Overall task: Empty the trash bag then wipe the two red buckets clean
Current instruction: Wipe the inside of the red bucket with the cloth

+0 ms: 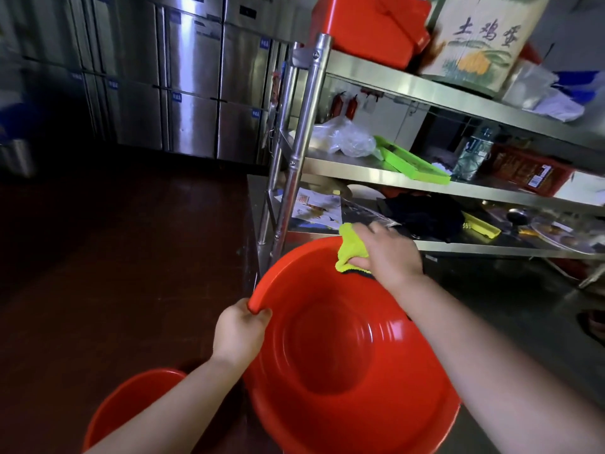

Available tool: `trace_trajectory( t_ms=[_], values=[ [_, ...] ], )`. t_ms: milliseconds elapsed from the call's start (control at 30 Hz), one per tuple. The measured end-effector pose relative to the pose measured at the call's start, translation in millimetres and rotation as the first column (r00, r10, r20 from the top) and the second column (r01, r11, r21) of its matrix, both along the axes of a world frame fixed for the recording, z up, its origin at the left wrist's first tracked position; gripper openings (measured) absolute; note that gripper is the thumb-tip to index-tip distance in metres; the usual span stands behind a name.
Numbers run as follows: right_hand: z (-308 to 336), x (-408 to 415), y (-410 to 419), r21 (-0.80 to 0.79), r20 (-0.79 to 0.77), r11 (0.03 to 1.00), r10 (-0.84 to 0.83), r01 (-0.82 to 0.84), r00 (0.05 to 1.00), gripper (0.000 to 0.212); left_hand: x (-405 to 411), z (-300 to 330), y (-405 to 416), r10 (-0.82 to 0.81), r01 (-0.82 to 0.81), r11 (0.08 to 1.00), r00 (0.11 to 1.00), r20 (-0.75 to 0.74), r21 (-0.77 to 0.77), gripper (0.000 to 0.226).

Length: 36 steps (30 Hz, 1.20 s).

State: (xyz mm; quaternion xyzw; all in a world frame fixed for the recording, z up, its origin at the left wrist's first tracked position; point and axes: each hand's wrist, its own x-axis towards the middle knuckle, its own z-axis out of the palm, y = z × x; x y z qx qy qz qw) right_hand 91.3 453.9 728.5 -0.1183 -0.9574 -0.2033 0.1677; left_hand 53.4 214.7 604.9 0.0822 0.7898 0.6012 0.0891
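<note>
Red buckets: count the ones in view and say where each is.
2. One bucket is tilted up, left hand on its rim, right hand wiping with a cloth. The second sits lower left, partly hidden.

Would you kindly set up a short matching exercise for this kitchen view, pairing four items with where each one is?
Items:
1. yellow cloth
2. green tray
3. second red bucket
4. left hand

Places:
A. on the middle shelf of the steel rack
B. low at the left, behind the left forearm
C. gripping the near rim of the big red bucket
D. under the right hand, at that bucket's far rim

Pairs: 1-D, 2-A, 3-B, 4-C
</note>
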Motion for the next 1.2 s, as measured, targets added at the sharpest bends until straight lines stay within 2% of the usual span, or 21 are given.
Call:
trace_trajectory(
  t_ms=[133, 233, 333, 400, 467, 600, 733, 867, 967, 1100, 1200],
  values=[
    [-1.1, 13.9, 10.3, 0.002, -0.011, 1.0, -0.014, 0.014, 1.0, 0.062, 11.9, 1.1, 1.1, -0.017, 0.016, 1.0, 0.999, -0.036, -0.019, 0.016],
    [4.3, 16.3, 6.6, 0.049, 0.039, 0.996, 0.071, -0.073, 0.997, 0.06, 2.9, 20.6, -0.4, -0.05, 0.001, 0.972, 0.977, -0.205, -0.236, 0.018],
    [8.8, 9.1, -20.3, 0.176, 0.075, 0.954, 0.231, -0.241, 0.97, 0.065, -18.1, 56.2, 16.9, -0.2, 0.006, 0.916, 0.872, -0.446, -0.4, 0.02],
    [4.1, 4.4, -38.9, 0.264, 0.035, 0.908, 0.329, -0.326, 0.944, 0.07, -26.1, 71.4, 30.6, -0.299, 0.01, 0.866, 0.812, -0.501, -0.5, 0.019],
    [-3.0, 1.1, -44.5, 0.3, -0.011, 0.886, 0.373, -0.353, 0.928, 0.073, -32.2, 71.7, 34.2, -0.325, 0.031, 0.854, 0.811, -0.486, -0.519, 0.025],
    [-14.1, 2.9, -38.8, 0.345, -0.104, 0.882, 0.377, -0.322, 0.92, 0.075, -38.5, 62.3, 25.5, -0.264, 0.042, 0.894, 0.854, -0.449, -0.445, 0.031],
    [-22.6, 1.5, -36.9, 0.377, -0.167, 0.867, 0.409, -0.325, 0.897, 0.067, -38.2, 58.5, 20.8, -0.248, 0.046, 0.904, 0.866, -0.434, -0.425, 0.026],
    [-28.4, 8.6, -23.1, 0.383, -0.265, 0.853, 0.469, -0.355, 0.842, 0.061, -36.3, 57.2, 21.2, -0.221, 0.017, 0.905, 0.873, -0.434, -0.425, 0.031],
    [-34.2, 19.3, -9.2, 0.354, -0.333, 0.897, 0.387, -0.267, 0.86, 0.062, -37.0, 55.2, 19.1, -0.196, 0.005, 0.911, 0.884, -0.424, -0.412, 0.027],
    [-43.8, 36.7, 7.3, 0.153, -0.392, 0.985, 0.129, -0.074, 0.911, 0.071, -39.0, 50.2, 9.3, -0.133, -0.024, 0.926, 0.913, -0.385, -0.377, 0.019],
    [-41.2, 37.2, 6.7, 0.086, -0.391, 0.996, 0.063, -0.032, 0.918, 0.076, -32.8, 53.0, 14.4, -0.139, -0.03, 0.926, 0.9, -0.414, -0.376, 0.021]
  ],
)
